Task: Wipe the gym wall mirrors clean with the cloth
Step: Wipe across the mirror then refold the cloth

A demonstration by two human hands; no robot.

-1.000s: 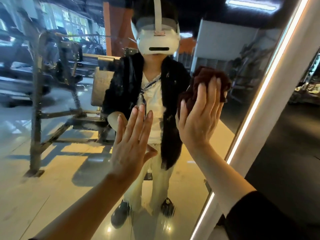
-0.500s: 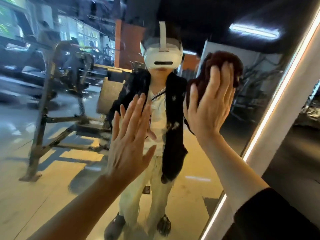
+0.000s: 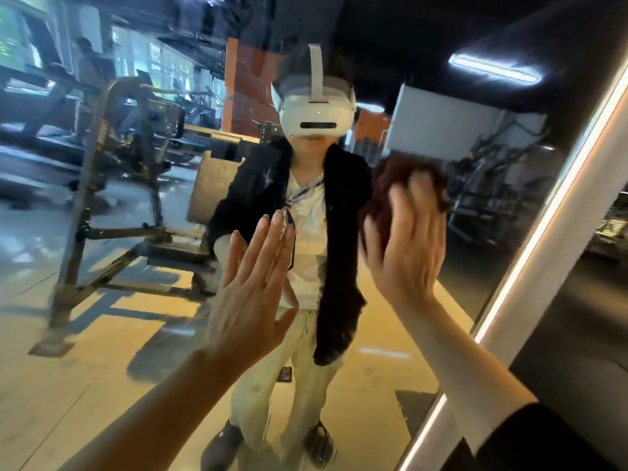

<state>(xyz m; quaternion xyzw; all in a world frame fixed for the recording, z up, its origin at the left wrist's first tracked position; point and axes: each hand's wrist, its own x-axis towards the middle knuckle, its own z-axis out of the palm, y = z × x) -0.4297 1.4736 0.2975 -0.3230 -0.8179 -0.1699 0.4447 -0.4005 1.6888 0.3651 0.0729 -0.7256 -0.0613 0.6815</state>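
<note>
- While wiping goes on, flattens the right hand (image 3: 406, 253) over the dark red cloth (image 3: 401, 185), fingers straight and close together, palm pushing the wad against the mirror (image 3: 119, 351) instead of gripping it; probably spreads the pressure over more of the fabric.
- Sits bunched between palm and glass, near the right side of the pane, not far from the lit strip (image 3: 530, 263) along the frame, with its upper edge showing above the fingertips.
- Looks smeared around the right fingers, so is likely mid-stroke; direction cannot be told.
- Lays the left hand (image 3: 253, 294) flat too, fingers straight and slightly fanned, thumb out, holding nothing; seems to touch the glass, probably as a brace to steady the body, though contact cannot be confirmed.
- Risks leaving fresh prints where that bare palm rests, so may need a pass there later.
- Shows streaks and ripples left of the hands, so appears unfinished.
</note>
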